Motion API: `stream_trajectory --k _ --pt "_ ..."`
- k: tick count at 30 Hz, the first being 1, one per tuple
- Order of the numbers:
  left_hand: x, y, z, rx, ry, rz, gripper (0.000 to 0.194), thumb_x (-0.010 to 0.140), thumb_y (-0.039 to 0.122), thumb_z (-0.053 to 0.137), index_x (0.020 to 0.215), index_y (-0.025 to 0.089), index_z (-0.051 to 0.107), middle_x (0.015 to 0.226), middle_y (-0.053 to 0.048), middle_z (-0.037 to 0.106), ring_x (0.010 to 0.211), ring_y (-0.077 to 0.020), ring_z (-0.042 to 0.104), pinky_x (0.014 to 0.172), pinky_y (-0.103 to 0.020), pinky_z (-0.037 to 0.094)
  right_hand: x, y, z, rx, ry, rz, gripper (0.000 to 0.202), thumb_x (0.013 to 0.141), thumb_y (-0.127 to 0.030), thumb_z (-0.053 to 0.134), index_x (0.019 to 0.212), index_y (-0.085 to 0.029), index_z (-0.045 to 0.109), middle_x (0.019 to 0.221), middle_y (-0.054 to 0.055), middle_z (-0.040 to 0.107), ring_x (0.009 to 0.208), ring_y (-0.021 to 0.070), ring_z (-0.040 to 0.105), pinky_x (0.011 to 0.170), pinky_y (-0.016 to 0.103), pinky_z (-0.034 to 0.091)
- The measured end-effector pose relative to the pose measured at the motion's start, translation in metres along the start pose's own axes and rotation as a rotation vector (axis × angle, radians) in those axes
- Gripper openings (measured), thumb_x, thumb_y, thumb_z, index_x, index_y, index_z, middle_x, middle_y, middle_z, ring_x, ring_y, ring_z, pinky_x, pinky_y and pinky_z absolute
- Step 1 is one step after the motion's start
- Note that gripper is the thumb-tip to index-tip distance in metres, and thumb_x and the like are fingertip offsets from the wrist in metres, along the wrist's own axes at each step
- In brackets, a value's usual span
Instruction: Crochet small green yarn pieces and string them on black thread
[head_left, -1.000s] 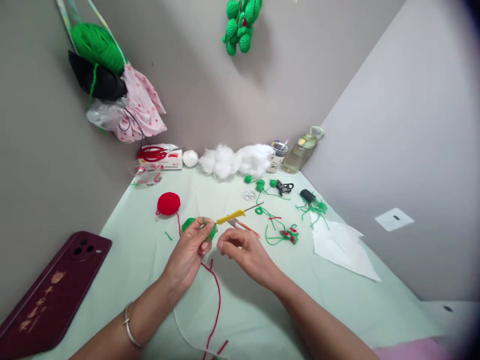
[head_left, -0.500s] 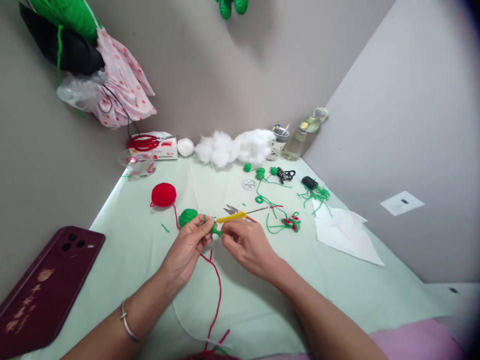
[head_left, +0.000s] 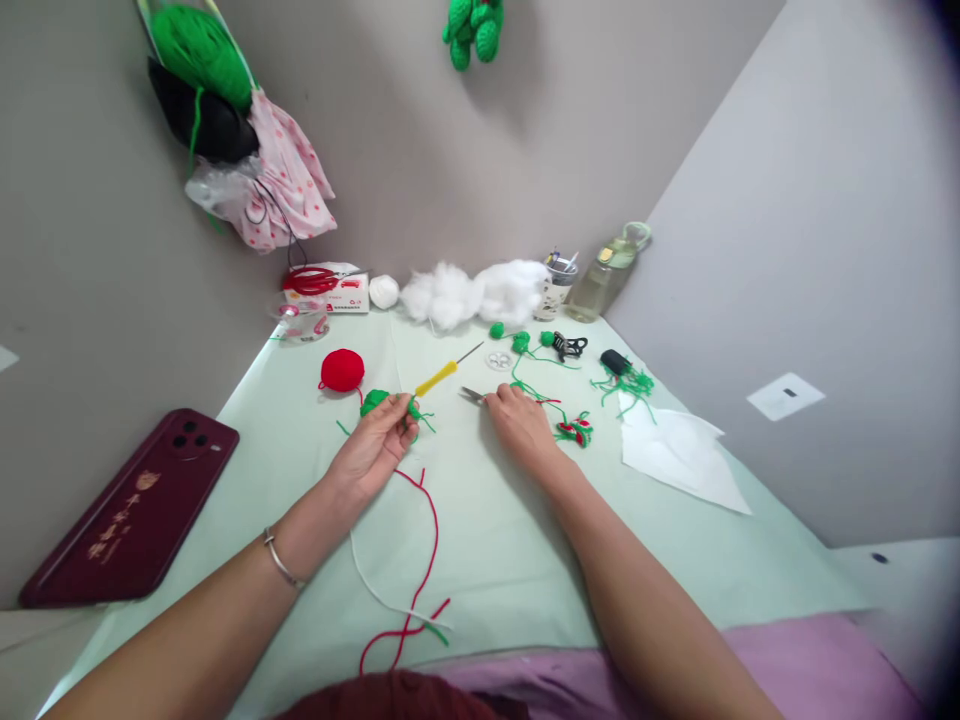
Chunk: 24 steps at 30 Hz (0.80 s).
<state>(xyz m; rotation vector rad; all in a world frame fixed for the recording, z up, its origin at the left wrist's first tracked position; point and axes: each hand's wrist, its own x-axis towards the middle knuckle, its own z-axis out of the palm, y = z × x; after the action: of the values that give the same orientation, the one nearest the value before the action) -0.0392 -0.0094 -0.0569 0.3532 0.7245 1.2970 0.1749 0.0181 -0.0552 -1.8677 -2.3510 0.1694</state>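
My left hand (head_left: 377, 432) pinches a small green crocheted piece (head_left: 415, 409) with a loose yarn tail. A crochet hook with a yellow handle (head_left: 436, 379) points away to the upper right from those fingertips; whether they grip it or it lies just behind them, I cannot tell. On the table to the right, my right hand (head_left: 517, 420) is closed over a pair of scissors, whose blades (head_left: 472, 394) stick out to the left. Its palm and fingers hide the scissors' handles. A green yarn ball (head_left: 375, 402) shows partly behind my left hand.
A red yarn ball (head_left: 342, 370) and a phone (head_left: 135, 510) are at left. White stuffing (head_left: 442, 297), a cup of pens (head_left: 556, 285) and a bottle (head_left: 600, 280) line the back. Green crocheted bits (head_left: 520, 343), a red-green piece (head_left: 576, 428) and white paper (head_left: 679, 455) lie right.
My right hand has left the green piece, moved right and closed over the scissors. The left hand keeps the piece. The hook now tilts more steeply upward. The head view has shifted.
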Motion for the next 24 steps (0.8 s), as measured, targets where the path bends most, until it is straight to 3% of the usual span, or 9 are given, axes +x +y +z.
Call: stream_trajectory --k 3,7,9,12,15,20,24 --pt "-0.001 0.003 -0.002 -0.035 -0.001 0.022 0.022 0.094 0.005 0.052 0.078 0.012 0.065 0.076 -0.002 0.064 0.062 -0.0064 0.062 0.058 -0.016 0.056 0.001 -0.001 0.001 0.093 0.037 0.011 0.028 0.097 -0.010 0.034 0.105 -0.011 0.061 0.108 0.018 0.061 0.098 0.0253 0.055 0.077 0.034 0.039" --pt "-0.005 0.011 -0.002 -0.090 -0.036 0.060 0.020 0.095 0.006 0.053 0.080 0.012 0.065 0.078 -0.003 0.066 0.065 -0.0075 0.063 0.061 -0.017 0.056 -0.008 -0.015 -0.008 0.350 0.027 -0.057 0.044 0.105 -0.029 0.018 0.104 -0.015 0.059 0.084 0.005 0.060 0.074 0.0149 0.054 0.066 0.026 0.039" --pt "-0.009 0.016 0.000 -0.106 -0.053 0.084 0.019 0.095 0.007 0.053 0.080 0.012 0.065 0.078 -0.003 0.066 0.065 -0.0081 0.064 0.062 -0.018 0.057 -0.016 -0.026 -0.016 0.690 -0.095 -0.159 0.053 0.105 -0.046 0.016 0.101 -0.016 0.060 0.073 -0.001 0.050 0.060 0.0110 0.045 0.057 0.023 0.035" --pt "-0.014 0.023 0.005 -0.135 -0.037 0.153 0.024 0.097 0.005 0.049 0.080 0.012 0.064 0.077 -0.002 0.067 0.067 -0.0078 0.065 0.064 -0.018 0.056 -0.028 -0.040 -0.024 1.205 -0.415 -0.262 0.055 0.098 -0.062 0.033 0.094 -0.015 0.062 0.065 -0.005 0.034 0.051 0.0076 0.027 0.048 0.022 0.021" --pt "-0.018 0.026 0.008 -0.141 -0.044 0.202 0.024 0.097 0.005 0.048 0.081 0.013 0.064 0.076 0.000 0.067 0.068 -0.0068 0.065 0.066 -0.017 0.056 -0.033 -0.047 -0.026 1.363 -0.615 -0.259 0.054 0.093 -0.064 0.044 0.091 -0.014 0.063 0.064 -0.007 0.031 0.050 0.0062 0.018 0.046 0.023 0.011" --pt "-0.022 0.024 0.011 -0.099 -0.093 0.202 0.011 0.090 0.009 0.063 0.081 0.015 0.065 0.077 0.001 0.068 0.064 -0.0067 0.064 0.063 -0.016 0.055 -0.033 -0.053 -0.018 1.422 -0.573 -0.220 0.057 0.092 -0.066 0.042 0.090 -0.014 0.064 0.064 -0.006 0.036 0.048 0.0052 0.017 0.046 0.023 0.011" --pt "-0.023 0.023 0.012 -0.102 -0.073 0.233 0.011 0.091 0.009 0.062 0.082 0.015 0.065 0.079 0.001 0.068 0.067 -0.0063 0.065 0.065 -0.015 0.055 -0.033 -0.056 -0.016 1.427 -0.522 -0.218 0.055 0.092 -0.065 0.045 0.090 -0.013 0.064 0.062 -0.007 0.036 0.048 0.0052 0.018 0.045 0.023 0.010"
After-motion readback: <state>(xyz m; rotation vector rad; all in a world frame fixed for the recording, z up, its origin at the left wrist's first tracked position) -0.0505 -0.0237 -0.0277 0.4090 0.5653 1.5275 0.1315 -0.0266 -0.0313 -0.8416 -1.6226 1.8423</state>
